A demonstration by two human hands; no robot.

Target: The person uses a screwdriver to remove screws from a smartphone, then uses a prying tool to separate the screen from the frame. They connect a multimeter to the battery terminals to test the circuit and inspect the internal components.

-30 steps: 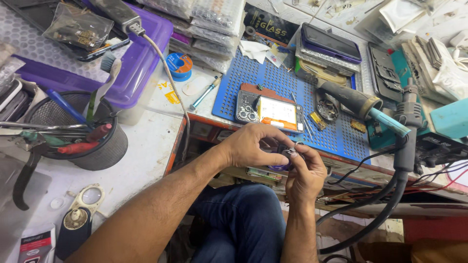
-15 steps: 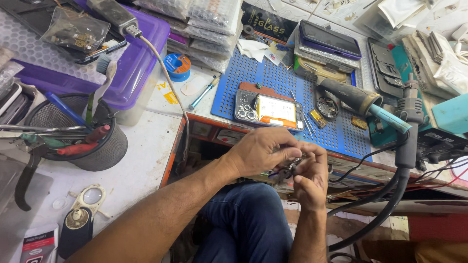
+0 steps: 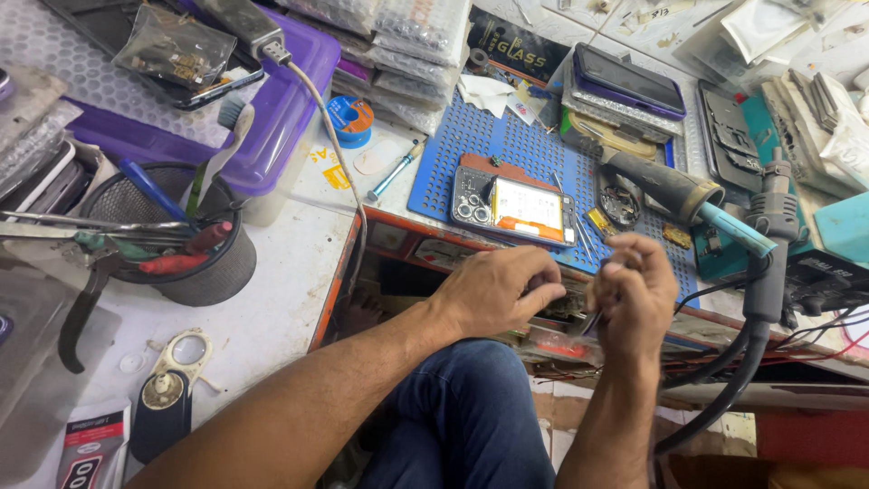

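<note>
A white, stained workbench (image 3: 281,272) is carrying the clutter. A blue perforated mat (image 3: 471,154) is lying near its front edge, an opened phone (image 3: 514,204) resting on it. To the left, a black mesh tool cup (image 3: 195,263) is standing beside a purple plastic tray (image 3: 281,109). A blue solder spool (image 3: 348,118) and a small screwdriver (image 3: 391,172) are lying between tray and mat.

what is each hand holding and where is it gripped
The right hand pinches thin metal tweezers near their upper end, with the tips pointing down-left. The left hand is curled beside them; whether it holds anything cannot be told.
</note>
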